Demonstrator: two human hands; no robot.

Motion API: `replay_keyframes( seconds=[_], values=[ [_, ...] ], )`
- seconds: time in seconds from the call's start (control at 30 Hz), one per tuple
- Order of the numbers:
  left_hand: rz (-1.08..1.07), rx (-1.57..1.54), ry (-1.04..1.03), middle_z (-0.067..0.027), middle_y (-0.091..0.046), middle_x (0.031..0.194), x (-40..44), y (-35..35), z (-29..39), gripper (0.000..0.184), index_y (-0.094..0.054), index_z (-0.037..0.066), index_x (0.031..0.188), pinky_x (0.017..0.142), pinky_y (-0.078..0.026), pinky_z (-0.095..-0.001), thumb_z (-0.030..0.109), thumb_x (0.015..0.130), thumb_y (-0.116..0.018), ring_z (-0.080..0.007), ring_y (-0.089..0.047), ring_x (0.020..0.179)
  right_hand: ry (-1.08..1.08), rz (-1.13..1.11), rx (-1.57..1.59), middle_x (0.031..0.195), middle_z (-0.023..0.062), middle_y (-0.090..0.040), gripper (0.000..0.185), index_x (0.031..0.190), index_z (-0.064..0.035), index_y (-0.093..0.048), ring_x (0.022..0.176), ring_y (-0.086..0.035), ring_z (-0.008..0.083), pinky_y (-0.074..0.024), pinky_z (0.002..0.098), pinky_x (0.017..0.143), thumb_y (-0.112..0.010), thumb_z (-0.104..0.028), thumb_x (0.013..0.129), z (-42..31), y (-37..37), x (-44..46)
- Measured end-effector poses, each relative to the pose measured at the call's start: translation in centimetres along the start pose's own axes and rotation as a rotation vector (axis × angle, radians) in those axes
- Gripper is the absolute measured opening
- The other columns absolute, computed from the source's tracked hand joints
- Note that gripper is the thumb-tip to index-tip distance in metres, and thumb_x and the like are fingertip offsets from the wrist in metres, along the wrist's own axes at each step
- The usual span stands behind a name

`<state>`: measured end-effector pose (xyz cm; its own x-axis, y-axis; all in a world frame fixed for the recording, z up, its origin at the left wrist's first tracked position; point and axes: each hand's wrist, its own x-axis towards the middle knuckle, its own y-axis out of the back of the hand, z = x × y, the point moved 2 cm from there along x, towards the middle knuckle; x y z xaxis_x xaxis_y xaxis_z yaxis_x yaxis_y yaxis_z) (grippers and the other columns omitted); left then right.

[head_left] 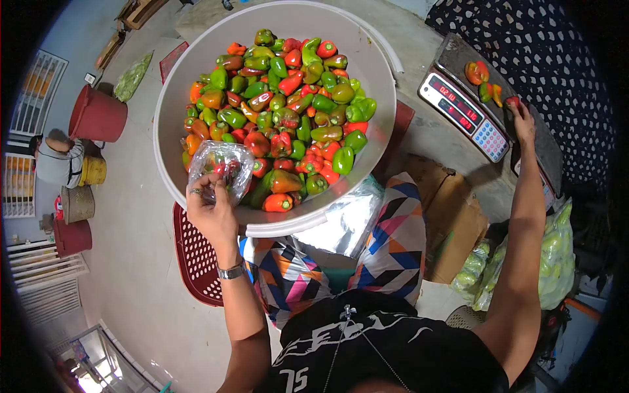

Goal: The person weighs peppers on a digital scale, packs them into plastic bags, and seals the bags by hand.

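Observation:
A wide grey basin (173, 111) full of red, green and mixed-colour bell peppers (275, 124) stands before me. Over its near left side, my left hand (213, 209) grips a clear plastic bag (223, 160); red shows through the film, but whether peppers are inside or behind it I cannot tell. At the right, my right hand (523, 124) has its fingers round a small red pepper (511, 102) at the platform of a digital scale (462, 108). A few other peppers (483, 78) lie on that platform, and the red display is lit.
A dark red perforated basket (195, 262) is beside my left leg. Bags of green produce (553, 255) and cardboard (452, 216) lie to the right. Spotted dark fabric (524, 39) hangs behind the scale. Across the floor, a person (59, 160) is among red tubs (98, 114).

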<state>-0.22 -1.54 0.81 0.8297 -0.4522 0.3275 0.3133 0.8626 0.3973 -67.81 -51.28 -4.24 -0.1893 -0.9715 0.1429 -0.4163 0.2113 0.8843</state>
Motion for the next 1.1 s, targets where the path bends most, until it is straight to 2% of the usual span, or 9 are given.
replay_keyframes(
  seconds=[0.13,0.33,0.63,0.7,0.8,0.9,1.0,1.07,1.1],
  values=[
    [0.003,-0.004,-0.037,-0.0042,-0.066,0.094,0.0,0.0,0.0,0.006,-0.071,-0.003,0.097,0.074,-0.049,-0.0256,-0.001,0.091,-0.070,-0.0106,-0.060,0.080,0.167,0.056,-0.045,0.130,0.0187,-0.068,0.063,0.143,-0.0168,-0.058,0.127,-0.062,0.0338,-0.0458,0.0403,0.108,-0.076,-0.043,0.088,1.9,-1.3,1.3],
    [-0.005,-0.013,-0.023,-0.0058,-0.067,0.096,0.0,0.0,0.0,0.007,-0.070,-0.003,0.098,0.076,-0.049,-0.0264,-0.002,0.090,-0.069,-0.0123,-0.061,0.082,0.012,0.044,-0.231,0.121,0.0195,-0.070,0.044,0.121,-0.0095,-0.062,0.115,-0.067,0.0389,-0.0496,0.0451,0.101,-0.078,-0.031,0.086,-2.7,0.5,-1.0],
    [0.012,0.025,-0.045,-0.0055,-0.068,0.096,0.1,0.0,-0.1,0.007,-0.071,-0.002,0.098,0.076,-0.050,-0.0269,0.000,0.091,-0.070,-0.0121,-0.061,0.081,0.186,0.100,-0.351,0.116,0.0225,-0.070,0.068,0.129,-0.0021,-0.063,0.110,-0.067,0.0396,-0.0500,0.0436,0.100,-0.081,-0.043,0.078,-0.3,-0.6,2.6],
    [0.026,-0.004,0.011,-0.0047,-0.068,0.097,-0.1,0.1,-0.5,0.007,-0.071,-0.002,0.098,0.076,-0.050,-0.0269,-0.001,0.091,-0.070,-0.0118,-0.060,0.081,0.198,0.029,-0.304,0.112,0.0201,-0.072,0.070,0.132,-0.0036,-0.064,0.106,-0.068,0.0380,-0.0507,0.0422,0.099,-0.081,-0.047,0.079,0.5,-0.4,2.9],
    [0.116,-0.051,-0.029,-0.0040,-0.067,0.099,-0.4,0.8,-0.6,0.005,-0.069,-0.002,0.099,0.079,-0.050,-0.0267,-0.001,0.094,-0.067,-0.0121,-0.061,0.084,-0.077,0.373,-0.100,0.110,0.0147,-0.073,0.065,0.133,-0.0051,-0.066,0.104,-0.069,0.0311,-0.0522,0.0380,0.093,-0.076,-0.048,0.086,-2.5,1.2,-0.5],
    [0.260,-0.148,-0.052,-0.0040,-0.065,0.102,-0.3,1.1,-1.1,0.008,-0.067,-0.001,0.104,0.068,-0.050,-0.0235,0.000,0.096,-0.065,-0.0099,-0.060,0.081,0.050,0.399,0.605,0.113,0.0101,-0.073,0.052,0.130,-0.0052,-0.068,0.102,-0.068,0.0224,-0.0526,0.0342,0.091,-0.069,-0.044,0.095,-9.1,1.0,-3.0],
    [0.322,-0.190,0.023,-0.0035,-0.063,0.104,-0.3,1.4,-1.6,0.013,-0.065,0.001,0.110,0.060,-0.051,-0.0234,0.002,0.098,-0.064,-0.0092,-0.059,0.079,0.347,-0.003,0.679,0.119,0.0057,-0.069,0.043,0.130,-0.0042,-0.067,0.100,-0.066,0.0145,-0.0540,0.0316,0.087,-0.065,-0.034,0.100,-24.7,0.7,-13.6],
    [0.299,-0.182,0.050,-0.0057,-0.065,0.107,-0.3,1.4,-1.7,0.011,-0.066,-0.001,0.107,0.080,-0.050,-0.0279,0.001,0.096,-0.066,-0.0123,-0.058,0.091,0.711,-0.584,0.646,0.109,0.0025,-0.068,0.031,0.122,-0.0070,-0.070,0.095,-0.064,0.0110,-0.0539,0.0292,0.083,-0.069,-0.027,0.098,-32.8,-0.7,-19.7],
    [0.288,-0.180,0.063,-0.0068,-0.066,0.109,-0.3,1.4,-1.7,0.011,-0.067,-0.002,0.106,0.090,-0.049,-0.0302,0.001,0.095,-0.067,-0.0138,-0.057,0.097,1.006,-0.668,0.570,0.100,0.0009,-0.068,0.026,0.115,-0.0075,-0.071,0.092,-0.063,0.0091,-0.0538,0.0284,0.082,-0.071,-0.026,0.096,-36.8,-0.7,-23.2]
  ],
)
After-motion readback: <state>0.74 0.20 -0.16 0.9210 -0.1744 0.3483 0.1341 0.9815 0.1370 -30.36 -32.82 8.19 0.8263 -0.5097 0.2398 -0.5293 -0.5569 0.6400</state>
